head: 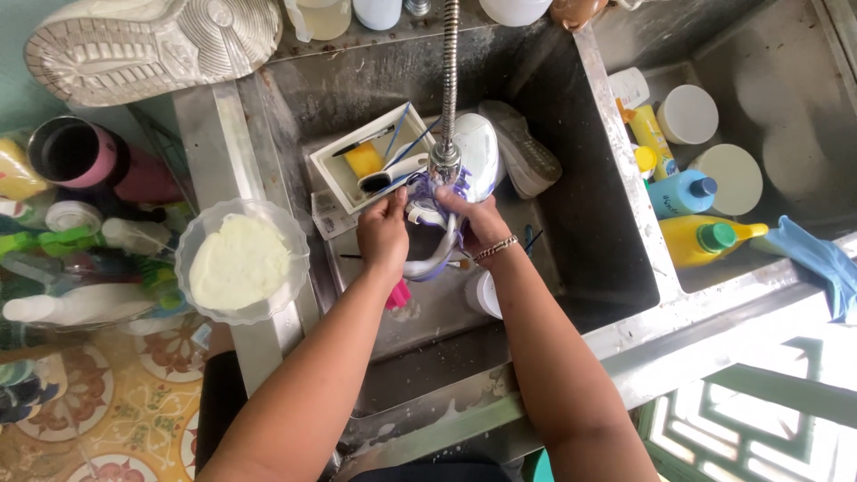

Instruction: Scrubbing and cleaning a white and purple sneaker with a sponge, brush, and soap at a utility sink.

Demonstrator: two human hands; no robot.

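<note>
Both hands work inside the deep stainless steel sink [571, 241], directly under the flexible metal faucet hose [449, 80] that hangs down to its middle; the left hand [384, 234] and the right hand [482, 223] hold together a white sneaker with purple trim and purple laces [464, 165], each grip closed on the laced upper part of the shoe, the fingers pressing at the laces; the right wrist wears a thin metal bracelet [495, 249]; the sneaker sits just below the faucet head, near the centre of the sink, with its toe pointing away from the person; just to the right of the faucet a second shoe [522, 152] lies on its side with the grey sole showing; just to the left of the faucet stands a white rectangular plastic tray [344, 143] with a yellow sponge [364, 161] and thin brushes in it; on the sink's left rim, well apart from the faucet, rests a clear plastic bowl with pale creamy paste [241, 261]; far right of the faucet, in the next basin, lie a yellow bottle with green cap [705, 239] and a blue bottle [683, 192]; a blue cloth [817, 259] hangs on the rim there.
</note>
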